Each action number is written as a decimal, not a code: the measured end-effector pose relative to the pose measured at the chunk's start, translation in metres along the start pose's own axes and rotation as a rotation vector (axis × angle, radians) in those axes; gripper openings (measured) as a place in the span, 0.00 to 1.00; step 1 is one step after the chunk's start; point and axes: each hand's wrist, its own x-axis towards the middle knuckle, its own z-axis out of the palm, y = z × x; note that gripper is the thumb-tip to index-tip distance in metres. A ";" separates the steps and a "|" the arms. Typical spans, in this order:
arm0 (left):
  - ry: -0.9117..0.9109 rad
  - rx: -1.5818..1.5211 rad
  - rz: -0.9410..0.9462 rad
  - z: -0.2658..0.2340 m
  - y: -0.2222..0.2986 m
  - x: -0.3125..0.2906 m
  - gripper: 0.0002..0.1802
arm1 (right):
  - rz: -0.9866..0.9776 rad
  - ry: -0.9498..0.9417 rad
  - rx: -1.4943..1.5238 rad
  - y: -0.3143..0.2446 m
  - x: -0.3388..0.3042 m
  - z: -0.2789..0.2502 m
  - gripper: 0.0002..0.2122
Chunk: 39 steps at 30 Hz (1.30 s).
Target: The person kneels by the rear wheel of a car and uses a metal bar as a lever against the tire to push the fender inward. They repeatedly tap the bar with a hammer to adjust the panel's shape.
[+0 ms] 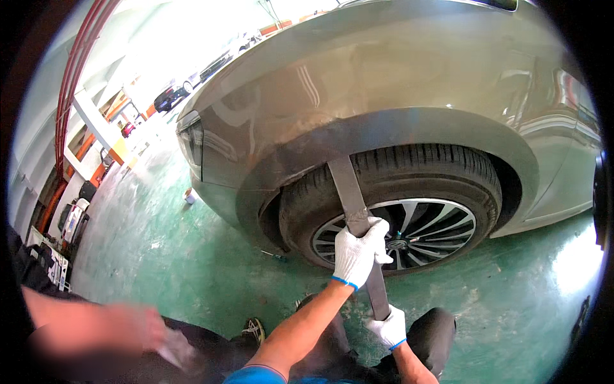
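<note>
A long flat grey metal bar [348,190] slants across the front of a car wheel. Its upper end reaches the gap between the tyre [422,168] and the wheel arch lip [377,131]; whether it touches the lip I cannot tell. Wearing a white knit glove, my left hand [359,256] is wrapped round the middle of the bar, in front of the spoked rim [441,224]. Lower down, my right hand [389,328], gloved too, closes on the bar's bottom end. Dull grey, scuffed patches mark the fender [300,134] above the arch.
At lower left, another person's blurred bare hand [144,326] and dark-clothed leg are close to my left arm. A screwdriver-like tool [275,256] lies on the green floor [160,269] beside the tyre. A small white can [189,196] stands near the bumper. Parked cars are farther back.
</note>
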 end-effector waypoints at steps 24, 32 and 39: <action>-0.186 0.051 0.006 -0.026 0.000 0.013 0.10 | -0.042 0.041 0.030 0.014 0.015 0.045 0.11; -0.122 0.005 -0.011 -0.018 0.001 0.006 0.11 | 0.032 0.022 0.080 0.001 -0.006 0.028 0.10; -0.046 0.006 -0.008 -0.001 0.002 -0.010 0.11 | 0.105 -0.012 0.003 -0.004 -0.032 0.002 0.11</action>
